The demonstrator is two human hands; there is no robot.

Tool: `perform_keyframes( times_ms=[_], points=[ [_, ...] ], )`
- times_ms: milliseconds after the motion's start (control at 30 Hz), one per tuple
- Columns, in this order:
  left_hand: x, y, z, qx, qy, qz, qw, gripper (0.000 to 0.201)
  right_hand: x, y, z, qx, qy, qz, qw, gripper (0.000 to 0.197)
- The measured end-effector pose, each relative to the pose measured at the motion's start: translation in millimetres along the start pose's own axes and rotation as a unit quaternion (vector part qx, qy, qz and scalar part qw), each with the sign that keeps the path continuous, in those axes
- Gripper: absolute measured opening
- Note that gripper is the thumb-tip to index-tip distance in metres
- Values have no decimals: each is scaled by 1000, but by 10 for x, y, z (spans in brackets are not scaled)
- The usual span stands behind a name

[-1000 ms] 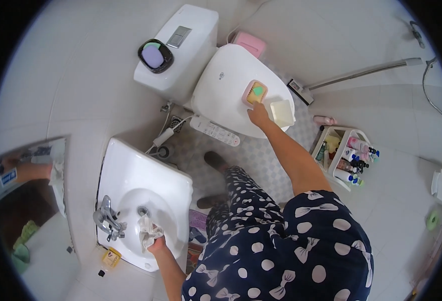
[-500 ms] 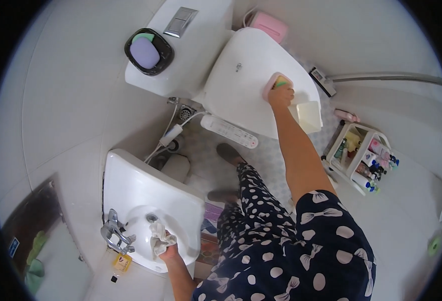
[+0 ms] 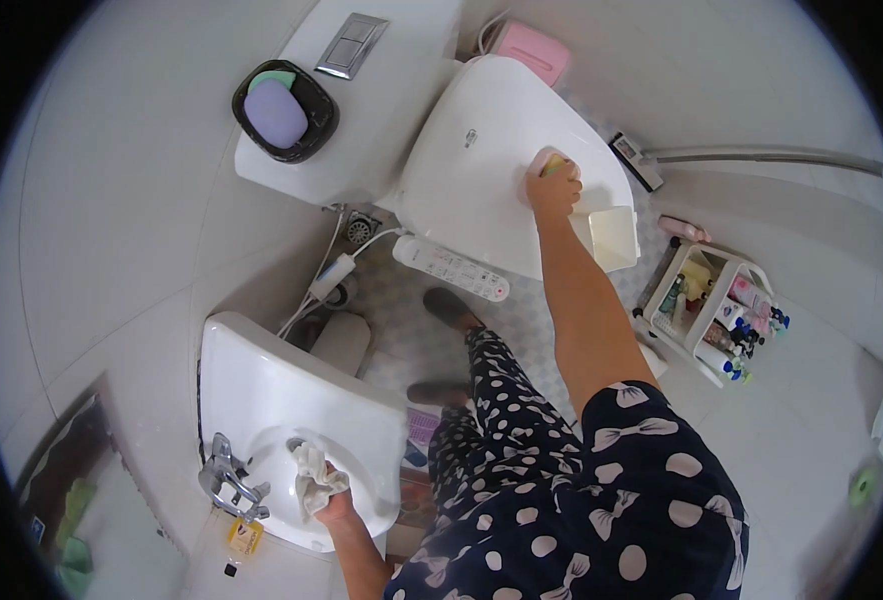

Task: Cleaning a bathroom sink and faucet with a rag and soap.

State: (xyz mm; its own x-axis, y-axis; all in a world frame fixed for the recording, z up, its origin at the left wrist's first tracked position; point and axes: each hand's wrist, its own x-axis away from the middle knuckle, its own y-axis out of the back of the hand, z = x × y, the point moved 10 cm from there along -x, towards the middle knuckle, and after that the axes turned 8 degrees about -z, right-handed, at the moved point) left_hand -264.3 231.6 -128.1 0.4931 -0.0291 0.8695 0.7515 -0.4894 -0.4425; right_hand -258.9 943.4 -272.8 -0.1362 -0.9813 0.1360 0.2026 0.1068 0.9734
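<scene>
My left hand (image 3: 334, 507) is closed round a crumpled off-white cloth (image 3: 314, 478), which hangs over the bowl of the white washbasin (image 3: 261, 377). On the closed white toilet lid (image 3: 491, 170), my right hand (image 3: 556, 194) has its fingers curled round a small yellow-green sponge (image 3: 553, 163). A pale pink dish (image 3: 531, 178) lies under that hand and is mostly covered by it. A cream square container (image 3: 613, 238) stands beside my right wrist, near the lid's front edge.
A chrome tap (image 3: 226, 482) and a bottle of yellow liquid (image 3: 244, 540) are at the basin. A black dish (image 3: 311, 135) with purple and green pieces sits on the cistern. At the right stands a white trolley (image 3: 711, 320) full of bottles. A pink bin (image 3: 533, 52) is behind the toilet.
My right hand has shifted slightly and now covers more of the pink dish and the sponge. My left hand still grips the cloth over the basin. The whole view has moved a little.
</scene>
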Motion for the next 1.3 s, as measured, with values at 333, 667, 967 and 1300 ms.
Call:
perform_keyframes(
  times_ms=[333, 667, 967, 1300],
  points=[
    [-81, 118, 4, 31, -14, -34, 999, 39, -125, -19, -55, -1, -3, 10, 1000, 83],
    [-90, 107, 30, 26, -16, -54, 998, 36, -38, -80, -109, -11, -13, -5, 1000, 64],
    [-87, -138, 264, -7, 37, 35, 999, 32, 11, 141, -52, -72, 33, -55, 995, 66],
    [132, -417, 386, 4, 93, 67, 993, 29, 990, 603, 318, -409, 330, 25, 850, 59]
  ],
)
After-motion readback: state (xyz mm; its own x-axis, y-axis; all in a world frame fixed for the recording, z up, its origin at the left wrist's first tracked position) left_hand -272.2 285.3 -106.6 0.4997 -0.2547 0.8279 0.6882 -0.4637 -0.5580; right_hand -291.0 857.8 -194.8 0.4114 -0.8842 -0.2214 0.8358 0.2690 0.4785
